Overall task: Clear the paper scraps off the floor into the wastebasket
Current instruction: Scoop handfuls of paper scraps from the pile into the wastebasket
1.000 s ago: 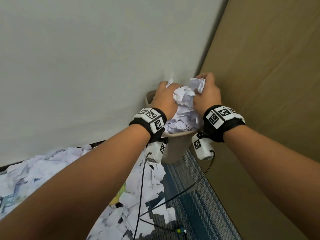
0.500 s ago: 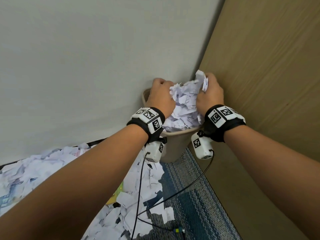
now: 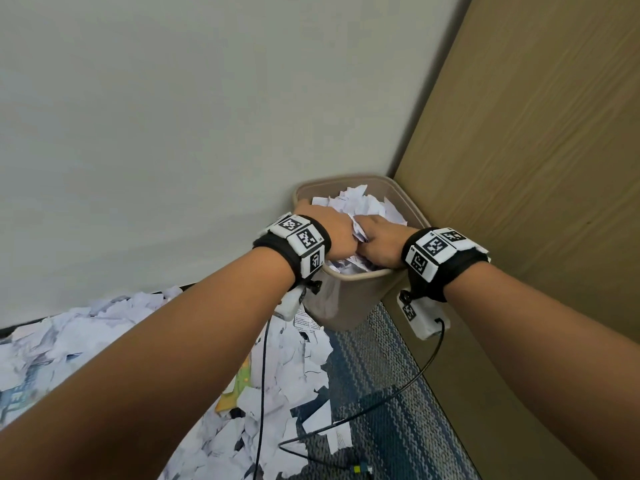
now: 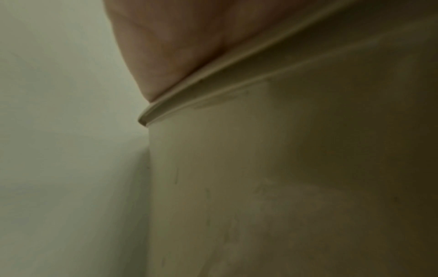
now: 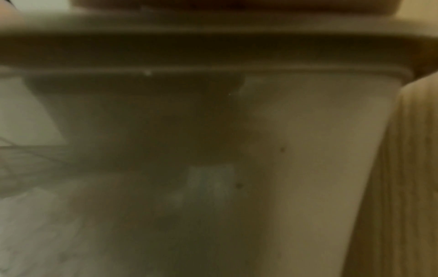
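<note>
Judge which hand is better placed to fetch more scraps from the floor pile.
Left, probably. The left hand is on the side of the paper scraps left of the wastebasket; the right hand is beside the wooden panel.

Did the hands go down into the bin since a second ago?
Yes. The left hand and right hand have dropped from above the wastebasket rim to inside it, pressing on the paper scraps.

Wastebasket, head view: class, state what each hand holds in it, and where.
Both the left hand and right hand press into the paper scraps inside the wastebasket; fingers hidden, so any hold cannot be told.
</note>
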Tool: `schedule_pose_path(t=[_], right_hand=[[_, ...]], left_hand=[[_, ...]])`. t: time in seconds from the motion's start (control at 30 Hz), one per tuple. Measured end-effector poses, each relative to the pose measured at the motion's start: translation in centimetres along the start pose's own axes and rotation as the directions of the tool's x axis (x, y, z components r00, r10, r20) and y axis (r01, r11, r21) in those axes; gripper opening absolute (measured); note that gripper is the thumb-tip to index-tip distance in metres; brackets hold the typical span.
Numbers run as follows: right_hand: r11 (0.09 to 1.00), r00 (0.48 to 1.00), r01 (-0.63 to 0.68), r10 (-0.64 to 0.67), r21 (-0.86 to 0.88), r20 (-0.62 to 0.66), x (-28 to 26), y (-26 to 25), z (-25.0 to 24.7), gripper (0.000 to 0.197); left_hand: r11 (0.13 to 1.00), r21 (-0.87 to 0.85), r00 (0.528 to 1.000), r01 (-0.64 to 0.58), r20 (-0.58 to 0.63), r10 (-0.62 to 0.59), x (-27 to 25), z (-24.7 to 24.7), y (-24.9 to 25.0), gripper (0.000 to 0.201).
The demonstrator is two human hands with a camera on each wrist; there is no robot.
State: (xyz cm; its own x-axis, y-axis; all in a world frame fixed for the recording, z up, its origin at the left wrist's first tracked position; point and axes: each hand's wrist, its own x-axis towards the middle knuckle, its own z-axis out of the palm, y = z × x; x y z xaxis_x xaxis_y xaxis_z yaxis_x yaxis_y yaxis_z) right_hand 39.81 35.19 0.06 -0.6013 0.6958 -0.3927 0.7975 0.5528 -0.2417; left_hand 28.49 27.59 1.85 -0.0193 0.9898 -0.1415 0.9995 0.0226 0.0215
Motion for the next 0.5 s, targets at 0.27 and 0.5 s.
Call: schedule_pose_path(t=[0.27, 0.5], right_hand=[[0.981, 0.991, -0.011, 0.036, -0.192, 0.129, -1.3, -1.1, -0.1, 0.045], [0.995, 0.999, -0.045, 0.045, -0.090, -0.006, -2.7, -2.2, -2.8, 0.070]], left_hand=[[0.995, -0.092, 0.999, 0.046, -0.025, -0.049, 0.1, -1.2, -0.5, 0.055], [0.986, 0.162, 0.972, 0.042, 0.223, -0.078, -1.0, -1.7, 0.1, 0.035]])
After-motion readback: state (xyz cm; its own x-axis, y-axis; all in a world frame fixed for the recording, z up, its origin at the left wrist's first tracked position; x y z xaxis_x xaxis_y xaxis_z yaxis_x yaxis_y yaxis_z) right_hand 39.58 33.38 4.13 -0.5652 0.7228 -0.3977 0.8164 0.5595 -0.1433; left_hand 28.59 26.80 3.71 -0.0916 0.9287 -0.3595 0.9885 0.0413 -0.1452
